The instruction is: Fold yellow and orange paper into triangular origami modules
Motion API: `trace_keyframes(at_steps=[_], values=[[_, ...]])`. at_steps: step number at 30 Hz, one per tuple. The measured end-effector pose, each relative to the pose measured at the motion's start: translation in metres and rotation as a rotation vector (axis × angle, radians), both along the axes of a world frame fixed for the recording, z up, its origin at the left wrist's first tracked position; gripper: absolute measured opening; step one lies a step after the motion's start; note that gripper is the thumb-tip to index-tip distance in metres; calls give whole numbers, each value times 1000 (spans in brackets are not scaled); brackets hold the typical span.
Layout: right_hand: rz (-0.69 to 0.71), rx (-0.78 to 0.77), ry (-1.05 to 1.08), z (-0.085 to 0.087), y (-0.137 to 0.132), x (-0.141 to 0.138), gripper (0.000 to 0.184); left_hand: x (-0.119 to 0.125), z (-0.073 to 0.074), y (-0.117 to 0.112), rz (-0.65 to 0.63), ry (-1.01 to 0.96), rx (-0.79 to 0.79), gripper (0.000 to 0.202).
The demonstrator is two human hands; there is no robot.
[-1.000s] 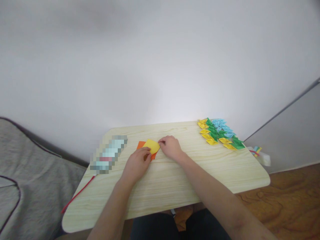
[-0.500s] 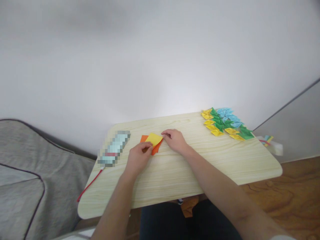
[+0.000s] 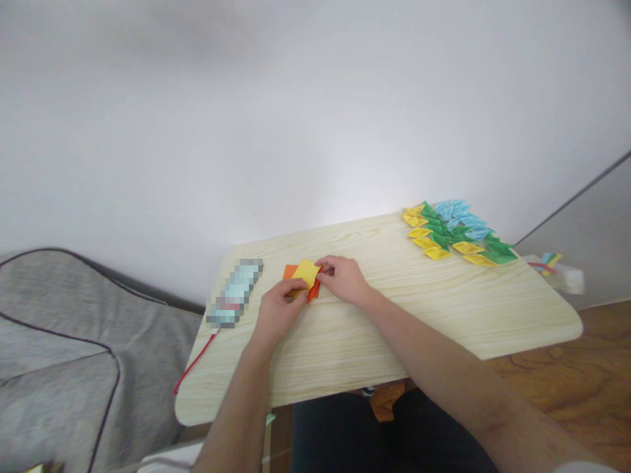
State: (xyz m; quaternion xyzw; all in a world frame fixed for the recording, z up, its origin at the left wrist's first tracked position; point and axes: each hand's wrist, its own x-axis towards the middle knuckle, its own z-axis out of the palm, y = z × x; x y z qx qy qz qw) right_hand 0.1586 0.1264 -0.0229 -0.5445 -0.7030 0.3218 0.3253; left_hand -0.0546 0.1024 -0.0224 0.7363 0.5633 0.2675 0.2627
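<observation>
A small yellow paper square lies on top of orange paper near the far middle of a light wooden table. My left hand pinches the yellow paper's near left edge with curled fingers. From the right, my right hand grips the paper's right corner, fingers closed on it. Both hands meet over the paper, and the orange sheet shows only at the left and beneath the fingers.
Several folded yellow, green and blue paper pieces lie in rows at the table's far right corner. A blurred-out flat object with a red cord lies at the left. Grey fabric lies beside the table on the left, wooden floor on the right.
The view has shifted, so the table sits further right and higher. My hands have drawn closer together on the yellow paper, which now looks narrower and partly lifted.
</observation>
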Motion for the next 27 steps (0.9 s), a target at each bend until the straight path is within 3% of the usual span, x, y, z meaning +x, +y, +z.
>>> trace_keyframes(at_steps=[13, 27], values=[[-17, -29, 8, -11, 6, -3, 30, 0, 2, -6, -23, 27, 138, 31], [-25, -25, 28, -13, 6, -4, 29, -2, -6, -3, 6, -5, 77, 31]])
